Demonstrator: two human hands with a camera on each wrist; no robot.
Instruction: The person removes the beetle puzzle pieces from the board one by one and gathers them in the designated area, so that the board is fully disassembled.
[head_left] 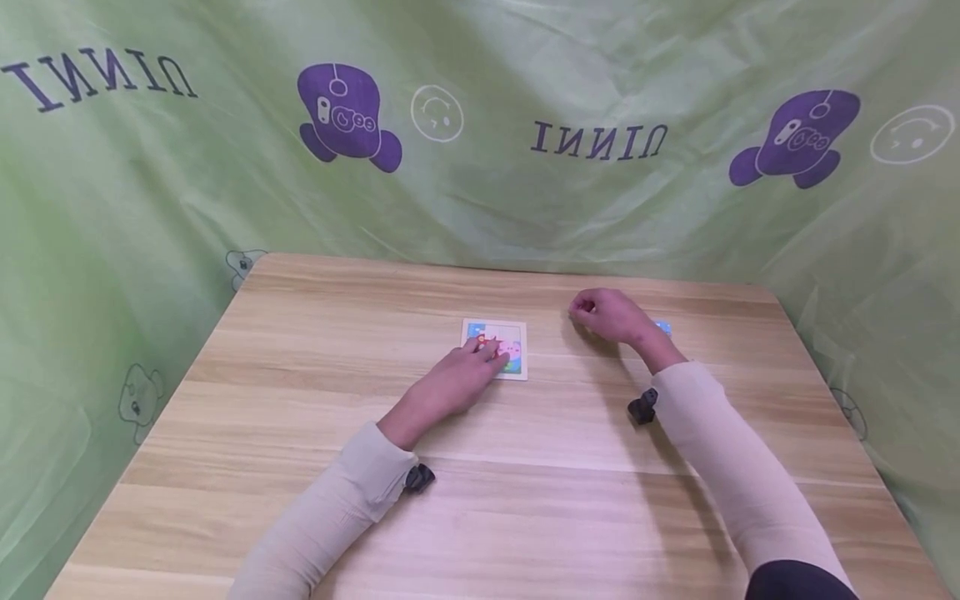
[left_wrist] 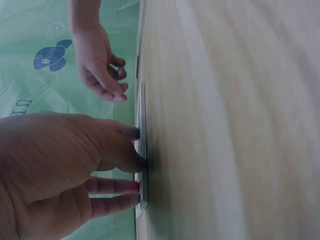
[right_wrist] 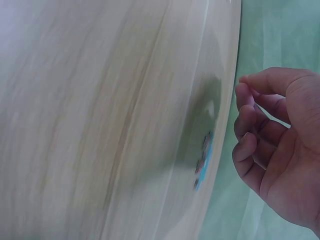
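Note:
A small square picture puzzle point(head_left: 523, 367) in a pale wooden frame lies on the table, with pink, red and blue in its picture and a whitish gridded patch near the top. Fingers of my left hand point(head_left: 461, 379) rest on it, covering its lower left; the left wrist view shows the board point(left_wrist: 143, 155) edge-on beneath the fingertips. Above the table to the right hovers my right hand point(head_left: 611, 317), fingers curled and thumb tip meeting the index finger point(right_wrist: 245, 95). Nothing shows in its grasp. Flat blue pieces point(right_wrist: 204, 162) lie on the table below it, partly hidden by the wrist in the head view.
The wood-grain table point(head_left: 480, 517) reaches back to a green printed curtain point(head_left: 480, 217), which also hangs along both sides. Black wrist cameras, the left one point(head_left: 420, 477) and the right one point(head_left: 642, 407), sit at the sleeve cuffs.

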